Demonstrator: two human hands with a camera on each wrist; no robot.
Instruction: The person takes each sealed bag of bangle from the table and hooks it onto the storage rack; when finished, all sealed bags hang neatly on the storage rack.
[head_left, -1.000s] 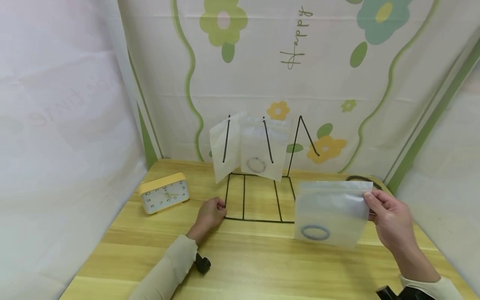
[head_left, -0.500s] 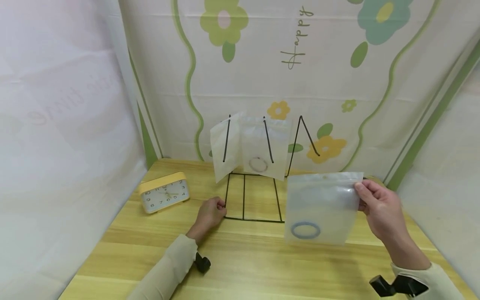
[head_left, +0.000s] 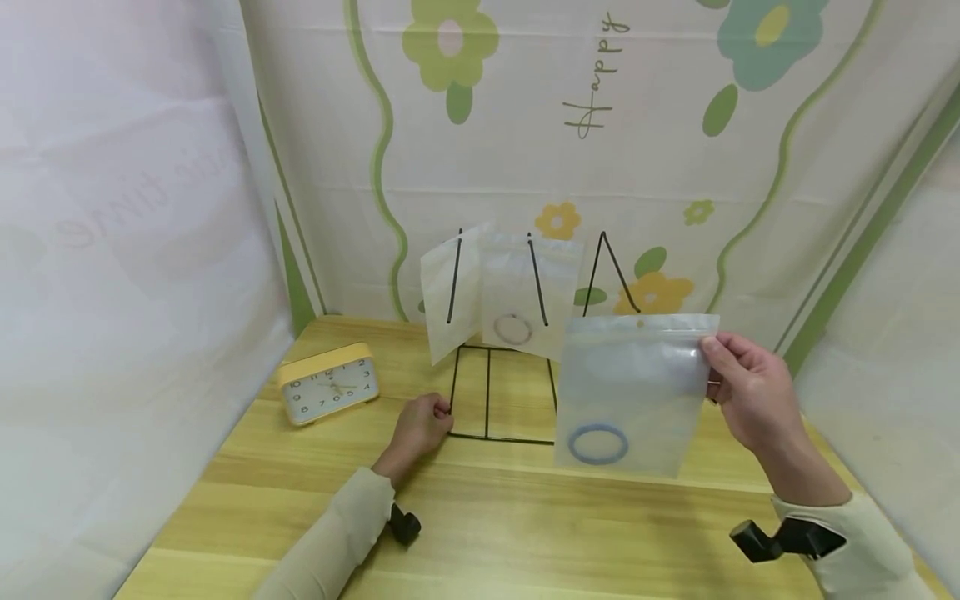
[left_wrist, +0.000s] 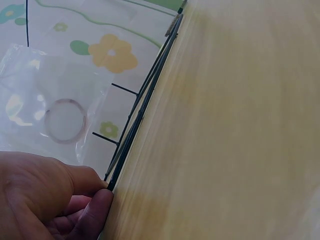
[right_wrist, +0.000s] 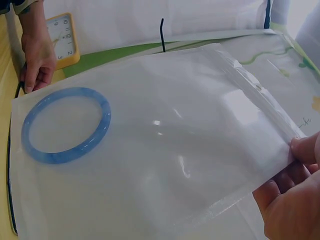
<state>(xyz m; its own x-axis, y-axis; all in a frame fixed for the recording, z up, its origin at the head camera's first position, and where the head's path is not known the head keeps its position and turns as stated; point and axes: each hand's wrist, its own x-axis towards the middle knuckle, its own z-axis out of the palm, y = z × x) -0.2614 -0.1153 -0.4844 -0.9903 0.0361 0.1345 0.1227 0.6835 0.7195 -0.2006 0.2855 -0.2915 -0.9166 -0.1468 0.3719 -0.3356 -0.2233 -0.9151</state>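
Note:
Between thumb and fingers, my right hand (head_left: 753, 396) pinches the upper right edge of a clear zip bag (right_wrist: 165, 150). A blue bangle (right_wrist: 67, 154) lies in the bag's lower corner, and a small hole (head_left: 640, 323) shows in its top strip. The bag hangs upright in front of the right side of a black wire display rack (head_left: 517, 440), hiding part of the base. My left hand (left_wrist: 45, 195) pinches the rack's front left corner on the table. Two other bags hang on the left hook (head_left: 454, 283) and middle hook (head_left: 537, 283); the middle bag (head_left: 517, 283) holds a pinkish bangle (head_left: 513, 329).
The right hook (head_left: 621, 273) of the rack is bare and rises behind the held bag. A yellow alarm clock (head_left: 330, 387) stands left of the rack on the wooden table (head_left: 525, 533). Flower-printed cloth (head_left: 510, 150) encloses the back and sides.
My right hand has moved up, left and toward the rack with the zip bag, which now overlaps the rack's right side. The left hand has stayed at the rack's corner.

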